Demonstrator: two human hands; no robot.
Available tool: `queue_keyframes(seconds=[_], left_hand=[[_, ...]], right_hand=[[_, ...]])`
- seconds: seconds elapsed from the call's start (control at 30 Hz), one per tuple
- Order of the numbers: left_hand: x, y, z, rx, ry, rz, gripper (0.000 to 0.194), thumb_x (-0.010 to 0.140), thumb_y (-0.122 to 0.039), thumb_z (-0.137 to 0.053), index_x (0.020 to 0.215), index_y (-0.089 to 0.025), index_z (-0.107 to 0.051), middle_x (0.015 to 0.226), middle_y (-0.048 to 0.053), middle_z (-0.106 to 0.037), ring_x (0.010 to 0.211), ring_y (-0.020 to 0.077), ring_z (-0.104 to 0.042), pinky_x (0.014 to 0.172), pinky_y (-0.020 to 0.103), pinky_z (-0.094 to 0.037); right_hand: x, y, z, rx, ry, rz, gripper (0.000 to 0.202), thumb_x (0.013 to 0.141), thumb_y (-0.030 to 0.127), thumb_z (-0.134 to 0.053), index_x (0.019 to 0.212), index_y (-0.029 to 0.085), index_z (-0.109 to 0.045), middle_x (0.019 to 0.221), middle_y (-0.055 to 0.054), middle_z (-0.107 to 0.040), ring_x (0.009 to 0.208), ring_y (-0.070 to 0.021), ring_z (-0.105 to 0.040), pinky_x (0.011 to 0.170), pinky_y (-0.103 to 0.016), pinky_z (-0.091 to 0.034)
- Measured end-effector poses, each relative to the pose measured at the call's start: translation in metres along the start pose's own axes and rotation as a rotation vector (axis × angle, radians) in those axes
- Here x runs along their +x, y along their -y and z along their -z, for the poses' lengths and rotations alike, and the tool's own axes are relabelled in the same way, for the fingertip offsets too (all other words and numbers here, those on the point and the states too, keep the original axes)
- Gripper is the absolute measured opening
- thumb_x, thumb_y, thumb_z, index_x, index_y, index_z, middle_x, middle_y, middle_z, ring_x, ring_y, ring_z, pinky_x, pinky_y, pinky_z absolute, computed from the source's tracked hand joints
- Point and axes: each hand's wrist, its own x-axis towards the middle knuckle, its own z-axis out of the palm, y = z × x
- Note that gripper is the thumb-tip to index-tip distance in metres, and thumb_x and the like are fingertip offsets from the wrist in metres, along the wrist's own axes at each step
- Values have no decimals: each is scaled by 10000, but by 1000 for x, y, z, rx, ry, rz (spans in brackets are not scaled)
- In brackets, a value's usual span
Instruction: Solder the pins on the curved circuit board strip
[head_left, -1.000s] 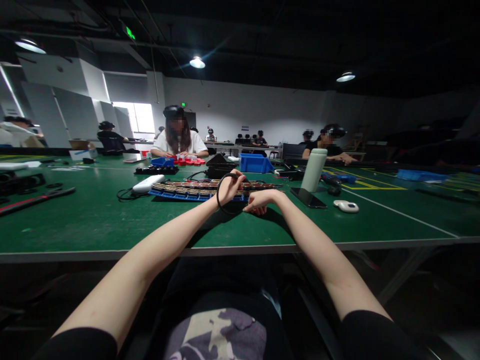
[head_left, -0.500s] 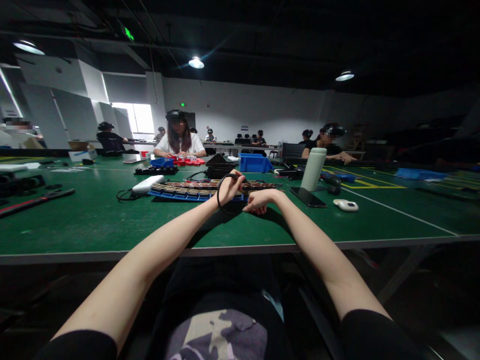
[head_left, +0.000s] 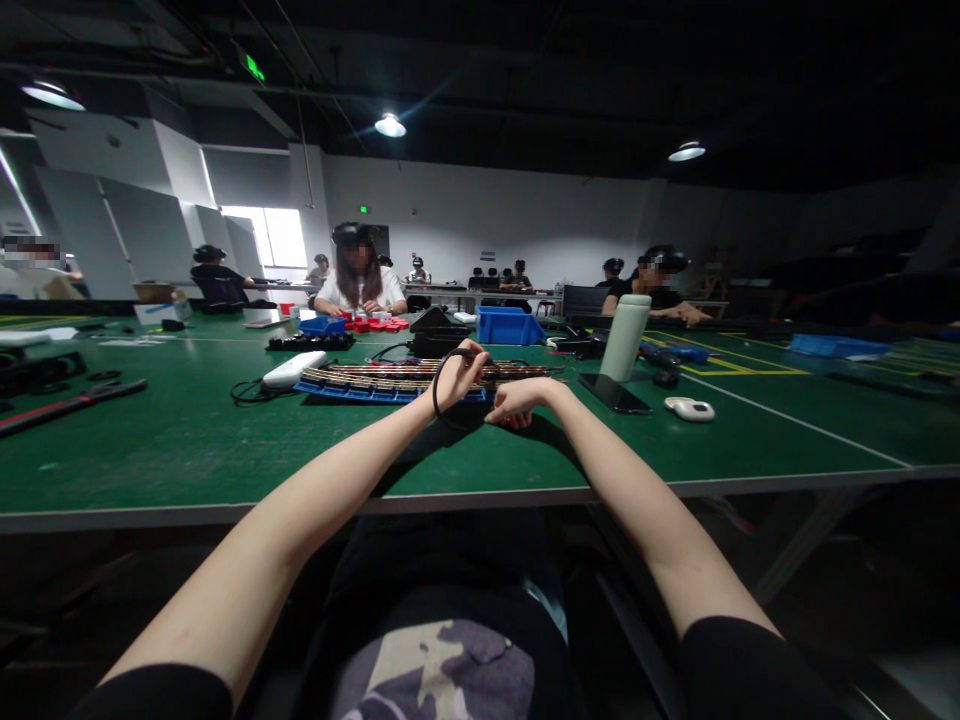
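A black cable bends in a loop around the wrist side of my left hand. The upper end of that loop runs into the closed fingers and thumb of my left hand. Its lower end leads toward the fingertips of my right hand, which is bent down low over the table with fingers pinched together. What lies exactly between those fingertips is hidden. Just behind both hands lies a long, low, curved blue strip-like piece with several gold-brown lines along it; my hands cover part of it.
On the green table stand a pale green bottle, a dark phone and a white earbud case at right. A white box with a cord lies left. Behind are a blue bin and a co-worker with red pieces.
My hands and the cable hold nearly the same pose. The view has shifted very slightly. The co-worker opposite has moved their hands a little.
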Motion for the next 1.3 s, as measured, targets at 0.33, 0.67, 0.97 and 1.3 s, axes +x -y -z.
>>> queue_keyframes(seconds=[0.33, 0.67, 0.97, 1.3], left_hand=[[2, 5, -1, -47, 3, 10, 164, 935, -358, -487, 891, -201, -499, 609, -43, -565, 536, 115, -586, 531, 224, -455], [6, 5, -4, -233, -7, 129, 113, 917, -294, -516, 875, -190, -503, 597, -46, -545, 480, 106, -566, 478, 215, -454], [5, 5, -5, -270, 10, 154, 123, 920, -303, -534, 949, -184, -540, 608, -49, -548, 470, 101, -573, 466, 209, -450], [5, 4, -5, -226, -55, 192, 119, 931, -271, -497, 900, -170, -552, 579, -46, -559, 486, 104, -590, 489, 197, -439]], right_hand=[[2, -1, 0, 3, -5, 8, 533, 765, 650, -661, 710, 128, -573, 600, -18, -602, 557, -122, -590, 645, -268, -526], [0, 0, 0, -1, -3, 10, 532, 772, 653, -652, 712, 131, -568, 591, -16, -598, 547, -116, -587, 620, -253, -522], [-1, 1, 0, 4, -7, 4, 508, 796, 617, -652, 710, 124, -567, 595, -18, -597, 541, -116, -581, 623, -257, -518], [-2, 2, -1, -1, -12, 4, 519, 797, 624, -646, 706, 120, -562, 583, -15, -594, 529, -110, -576, 616, -249, -512]])
